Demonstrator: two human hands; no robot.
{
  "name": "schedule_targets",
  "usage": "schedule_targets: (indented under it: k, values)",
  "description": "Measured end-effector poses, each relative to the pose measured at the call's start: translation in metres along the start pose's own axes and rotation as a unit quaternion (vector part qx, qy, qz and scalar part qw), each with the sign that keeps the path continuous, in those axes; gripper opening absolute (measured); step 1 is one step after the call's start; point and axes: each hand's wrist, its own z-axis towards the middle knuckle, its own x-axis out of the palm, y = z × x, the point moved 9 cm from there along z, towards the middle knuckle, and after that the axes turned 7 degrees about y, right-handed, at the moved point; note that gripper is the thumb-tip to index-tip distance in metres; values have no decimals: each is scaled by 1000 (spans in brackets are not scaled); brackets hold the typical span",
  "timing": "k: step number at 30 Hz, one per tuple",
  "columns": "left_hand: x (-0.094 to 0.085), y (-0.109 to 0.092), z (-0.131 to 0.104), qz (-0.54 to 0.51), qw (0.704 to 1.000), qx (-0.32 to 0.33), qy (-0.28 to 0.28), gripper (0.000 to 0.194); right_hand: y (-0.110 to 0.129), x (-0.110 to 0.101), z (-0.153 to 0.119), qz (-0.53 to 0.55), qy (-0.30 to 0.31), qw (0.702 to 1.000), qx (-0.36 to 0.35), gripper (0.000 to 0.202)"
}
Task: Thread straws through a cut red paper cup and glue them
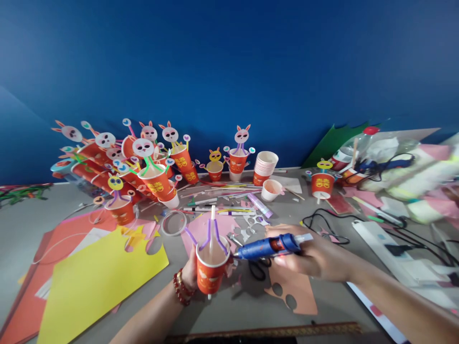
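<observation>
A red paper cup [210, 276] with yellow print is held up in my left hand [191, 271], whose fingers go round behind it. Bent purple pipe cleaners [208, 233] and a white straw [213, 227] rise out of the cup, and a short white end pokes from its bottom. My right hand [308, 258] grips a blue hot glue gun [268, 247] with a clear glue stick at its back. The gun's nozzle points left, close to the cup's right rim; whether it touches cannot be made out. Below the gun lie black-handled scissors [258, 270].
Finished rabbit cups [154, 179] crowd the back left. A stack of cups [264, 167] stands at the back. Yellow card [103, 282] lies left, cut orange paper [294, 291] lies right. A power strip [383, 258] with cables and a plastic bottle [358, 143] are farther right.
</observation>
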Motion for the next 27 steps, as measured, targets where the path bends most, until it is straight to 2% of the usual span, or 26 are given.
schedule_targets:
  k: [3, 4, 10, 17, 27]
  values:
    - [2, -2, 0, 5, 1000, 5, -3, 70, -1, 16, 2, -18, 98, 995, 15, 15]
    - [3, -2, -1, 7, 1000, 9, -3, 69, -2, 17, 3, -21, 104, 994, 19, 16]
    - [5, -3, 0, -4, 1000, 10, 0, 66, -5, 20, 3, 5, 119, 993, 25, 18]
    - [3, -2, -2, -3, 1000, 0, 1, 73, -9, 21, 4, 21, 124, 990, 60, 18]
    - [6, -4, -1, 6, 1000, 8, 8, 67, -14, 25, 3, 33, 137, 988, 67, 19]
